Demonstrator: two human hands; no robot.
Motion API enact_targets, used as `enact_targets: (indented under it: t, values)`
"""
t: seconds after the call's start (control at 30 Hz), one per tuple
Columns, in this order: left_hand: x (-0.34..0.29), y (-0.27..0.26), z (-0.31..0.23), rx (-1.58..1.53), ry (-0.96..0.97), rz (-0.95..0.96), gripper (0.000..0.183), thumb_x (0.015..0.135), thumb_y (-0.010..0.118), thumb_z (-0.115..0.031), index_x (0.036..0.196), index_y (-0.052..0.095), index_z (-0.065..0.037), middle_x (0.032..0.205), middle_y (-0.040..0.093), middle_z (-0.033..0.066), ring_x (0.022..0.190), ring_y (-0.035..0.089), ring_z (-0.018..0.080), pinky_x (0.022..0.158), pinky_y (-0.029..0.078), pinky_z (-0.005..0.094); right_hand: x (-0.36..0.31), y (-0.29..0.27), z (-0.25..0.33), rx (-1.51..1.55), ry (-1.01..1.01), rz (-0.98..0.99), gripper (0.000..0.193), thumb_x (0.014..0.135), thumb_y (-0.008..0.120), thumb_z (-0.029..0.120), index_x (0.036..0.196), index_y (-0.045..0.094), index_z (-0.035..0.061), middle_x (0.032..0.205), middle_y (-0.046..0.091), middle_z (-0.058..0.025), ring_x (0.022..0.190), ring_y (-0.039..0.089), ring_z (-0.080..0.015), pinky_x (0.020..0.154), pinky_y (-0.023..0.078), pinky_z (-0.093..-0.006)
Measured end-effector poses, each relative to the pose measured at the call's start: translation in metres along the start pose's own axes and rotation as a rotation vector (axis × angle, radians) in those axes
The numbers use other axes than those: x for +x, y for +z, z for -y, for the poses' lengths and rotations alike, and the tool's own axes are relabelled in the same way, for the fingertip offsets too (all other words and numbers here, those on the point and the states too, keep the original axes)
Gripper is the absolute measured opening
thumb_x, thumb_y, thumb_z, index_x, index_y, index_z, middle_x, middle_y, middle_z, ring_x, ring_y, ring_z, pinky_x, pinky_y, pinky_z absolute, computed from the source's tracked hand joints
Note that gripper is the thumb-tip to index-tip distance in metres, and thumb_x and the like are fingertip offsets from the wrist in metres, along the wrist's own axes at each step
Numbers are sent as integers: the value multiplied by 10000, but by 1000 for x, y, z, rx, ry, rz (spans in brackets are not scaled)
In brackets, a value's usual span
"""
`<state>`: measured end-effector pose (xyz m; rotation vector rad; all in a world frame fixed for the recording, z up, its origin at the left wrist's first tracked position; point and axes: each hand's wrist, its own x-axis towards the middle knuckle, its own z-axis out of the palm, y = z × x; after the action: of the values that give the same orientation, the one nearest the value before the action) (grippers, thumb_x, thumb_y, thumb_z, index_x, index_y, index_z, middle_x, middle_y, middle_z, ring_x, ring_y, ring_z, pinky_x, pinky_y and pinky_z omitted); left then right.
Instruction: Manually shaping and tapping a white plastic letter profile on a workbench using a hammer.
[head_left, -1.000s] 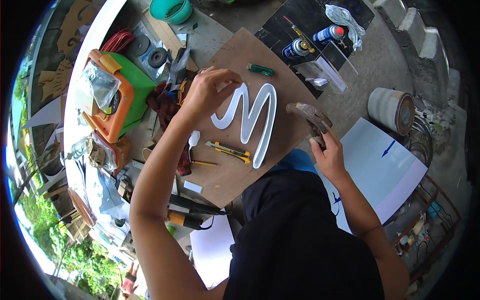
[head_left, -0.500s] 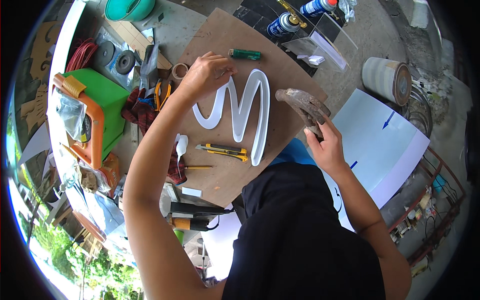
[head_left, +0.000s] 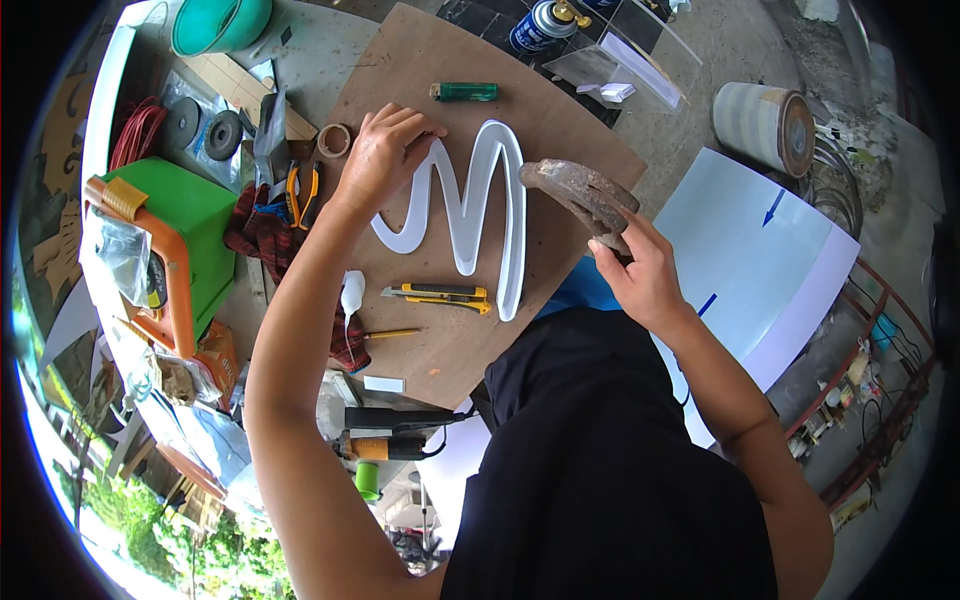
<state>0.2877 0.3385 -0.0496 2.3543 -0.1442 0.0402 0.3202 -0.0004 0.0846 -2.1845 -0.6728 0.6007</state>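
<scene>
"Head view: what changes?"

"Right hand (head_left: 648, 280), closed round a rusty curved tool (head_left: 574, 190), comes nearer to the white channel letter (head_left: 467, 242) on the brown board (head_left: 400, 60), perhaps for work there; left hand (head_left: 384, 150) bends fingers at its top, grip unclear."

A blue arrow (head_left: 773, 207) and a short blue stroke (head_left: 708, 304) stand on the white sheet (head_left: 740, 262). Print on the blue can (head_left: 541, 28) is illegible.

brown board (head_left: 560, 120) | white zigzag channel piece (head_left: 513, 220) | green lighter (head_left: 467, 92) | yellow-black cutter (head_left: 440, 297) | yellow pencil (head_left: 395, 333) | small white strip (head_left: 384, 384)
</scene>
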Motion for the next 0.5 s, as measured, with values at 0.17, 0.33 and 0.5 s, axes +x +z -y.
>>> enact_targets:
  t: [0.17,0.33,0.5]
  values:
    - [1,-1,-1,34,-16,27,138,871,725,-52,1006,726,-78,968,700,36,973,637,267,869,480,412,3,6,-1,9,-11,-12,345,929,689,40,1240,599,-78,979,609,-197,839,632,-360,749,526,-406]
    - [1,2,1,47,3,32,128,876,717,-49,1001,723,-73,982,700,47,998,639,268,888,489,412,19,12,6,-1,-51,-31,329,921,699,27,1214,596,-81,967,602,-193,828,631,-362,735,530,-404]
    - [1,2,5,63,28,30,123,882,720,-85,1004,724,-91,986,695,44,1026,629,269,908,489,405,33,17,7,-10,-76,-7,404,933,703,44,1313,603,-50,1053,653,-194,862,672,-312,760,544,-374]
